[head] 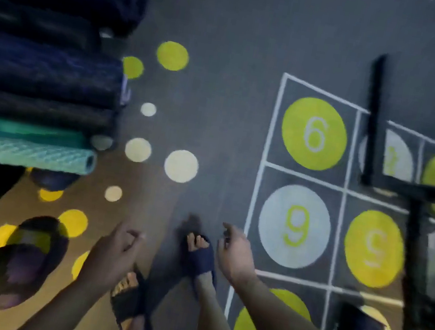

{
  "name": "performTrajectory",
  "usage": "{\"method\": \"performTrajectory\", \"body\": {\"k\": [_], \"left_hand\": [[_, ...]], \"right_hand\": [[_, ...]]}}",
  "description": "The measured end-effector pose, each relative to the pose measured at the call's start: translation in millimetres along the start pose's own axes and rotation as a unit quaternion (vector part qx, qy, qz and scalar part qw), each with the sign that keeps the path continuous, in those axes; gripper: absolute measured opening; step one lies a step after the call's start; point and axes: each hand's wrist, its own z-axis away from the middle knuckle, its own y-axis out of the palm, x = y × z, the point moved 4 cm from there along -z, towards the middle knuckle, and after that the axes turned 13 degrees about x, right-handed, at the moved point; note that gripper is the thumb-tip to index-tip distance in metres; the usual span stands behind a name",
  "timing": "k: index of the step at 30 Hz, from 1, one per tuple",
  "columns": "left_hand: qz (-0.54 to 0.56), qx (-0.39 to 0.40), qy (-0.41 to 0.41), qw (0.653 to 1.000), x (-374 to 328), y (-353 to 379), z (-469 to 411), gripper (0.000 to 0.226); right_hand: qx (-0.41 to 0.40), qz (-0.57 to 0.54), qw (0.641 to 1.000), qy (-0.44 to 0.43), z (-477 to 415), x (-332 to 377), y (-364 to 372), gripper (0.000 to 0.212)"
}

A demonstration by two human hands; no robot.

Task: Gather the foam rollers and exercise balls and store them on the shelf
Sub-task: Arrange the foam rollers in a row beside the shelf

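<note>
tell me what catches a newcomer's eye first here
The white floor grid at right grabs the eye first, above all its yellow-green 6 circle. At left, a teal foam roller sits stacked with dark blue rolls; at the bottom, the left hand and right hand hold nothing.

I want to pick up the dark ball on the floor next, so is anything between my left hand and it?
Nothing visible. Only floor lies between the left hand and the ball; the sandalled foot is on the hand's other side.
</note>
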Motion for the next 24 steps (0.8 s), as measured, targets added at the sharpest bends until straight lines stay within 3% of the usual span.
{"method": "performTrajectory", "body": {"k": [2,4,7,12,19,24], "left_hand": [[-0.06,0.07,0.025,0.995,-38.6,49.1,-0.4,0.026],[-0.138,0.118,0.063,0.981,-76.9,103.2,0.7,0.031],[-0.186,0.177,0.126,0.958,-123.2,200.8,-3.6,0.015],[-0.251,0.282,0.162,0.912,-144.4,394.4,-0.4,0.051],[-0.311,0.387,0.147,0.856,-179.4,633.7,44.9,0.064],[-0.369,0.406,0.179,0.817,-203.5,753.2,42.3,0.075]], "right_hand": [[-0.036,-0.06,0.996,0.047,12.9,-57.5,-25.2,0.028],[-0.069,-0.113,0.986,0.104,27.8,-117.0,-45.1,0.034],[-0.095,-0.208,0.957,0.176,51.9,-216.1,-49.2,0.04],[-0.12,-0.364,0.886,0.26,102.7,-387.5,-13.8,0.031],[-0.163,-0.484,0.794,0.329,180.5,-630.0,13.6,0.031],[-0.225,-0.553,0.709,0.375,223.2,-744.3,21.8,0.033]]}}
